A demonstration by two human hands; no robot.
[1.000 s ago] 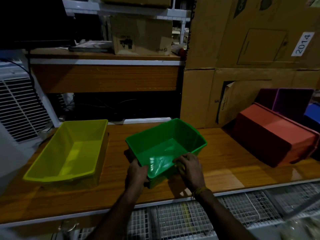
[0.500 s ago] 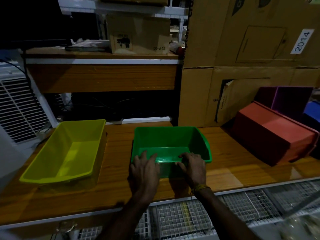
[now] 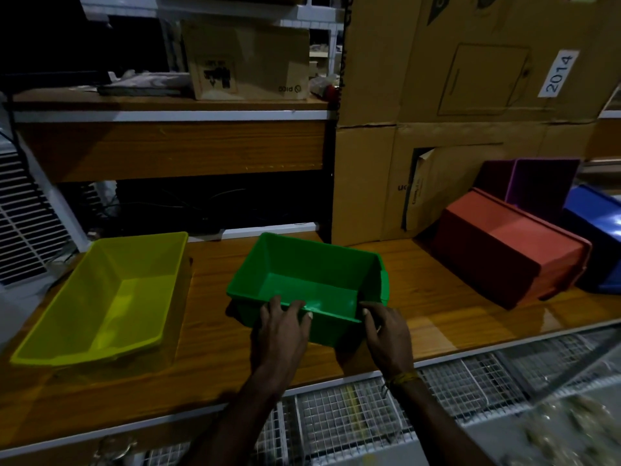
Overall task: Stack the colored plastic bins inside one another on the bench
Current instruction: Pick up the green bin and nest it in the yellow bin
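A green bin (image 3: 312, 274) stands upright and open-topped in the middle of the wooden bench (image 3: 420, 297). My left hand (image 3: 282, 327) grips its near rim, fingers curled over the edge. My right hand (image 3: 386, 327) holds the near right corner of the same bin. A yellow bin (image 3: 111, 294) rests open-topped to the left, apart from the green one. At the right, a red bin (image 3: 504, 243) lies upside down and tilted, with a purple bin (image 3: 537, 183) behind it and a blue bin (image 3: 598, 237) at the far right edge.
Large cardboard boxes (image 3: 470, 95) stand behind the bench on the right. A wooden shelf (image 3: 168, 146) with a smaller carton (image 3: 248, 58) spans the back left. A white grille unit (image 3: 23, 223) sits at far left. Wire mesh (image 3: 369, 418) lies below the bench's front edge.
The green bin has turned clockwise on the bench, from slanted one way to slanted the other. Both hands shifted along its near rim. The yellow bin stayed put.
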